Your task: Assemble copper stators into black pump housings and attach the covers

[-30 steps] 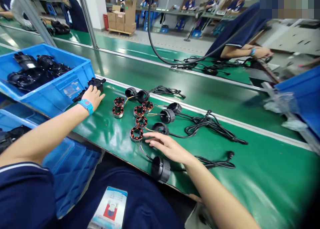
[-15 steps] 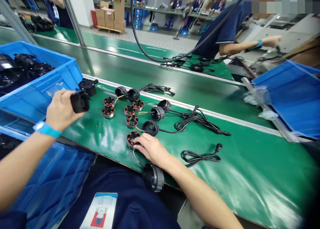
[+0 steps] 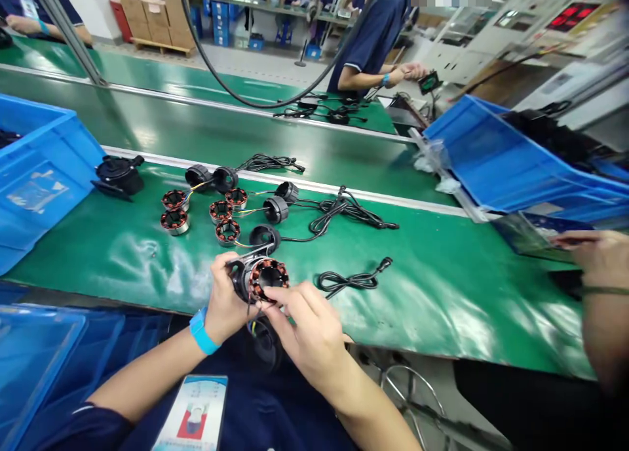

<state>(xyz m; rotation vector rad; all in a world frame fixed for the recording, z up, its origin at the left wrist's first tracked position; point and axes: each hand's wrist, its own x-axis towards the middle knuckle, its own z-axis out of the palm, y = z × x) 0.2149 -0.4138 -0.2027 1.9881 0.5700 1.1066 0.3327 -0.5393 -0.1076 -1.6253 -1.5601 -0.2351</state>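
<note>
My left hand (image 3: pixel 225 307) is closed around a black plastic motor housing (image 3: pixel 238 280), raised above the bench's front edge. With thumb and fingers my right hand (image 3: pixel 314 333) grips a copper-wound stator (image 3: pixel 256 282) at the housing's mouth; whether it sits inside I cannot tell. Coloured wires run down from it to a black ribbed cap (image 3: pixel 265 347), partly hidden behind my hands. Beyond them, several more stators (image 3: pixel 174 222) lie on the green mat, wired to black caps (image 3: pixel 275 210). A coiled black cable (image 3: pixel 351 280) rests to the right.
Another black housing (image 3: pixel 118 174) stands beside a blue crate (image 3: pixel 49 189) at left. On the right are a tilted blue crate (image 3: pixel 521 156) with black parts and a co-worker's hand (image 3: pixel 602 257). Across the green bench (image 3: pixel 442 294) another person (image 3: pixel 368 51) handles a small part.
My left hand has brought the housing from the left crate to the middle. My right hand has lifted the stator off the mat to meet it. The view has swung right.
</note>
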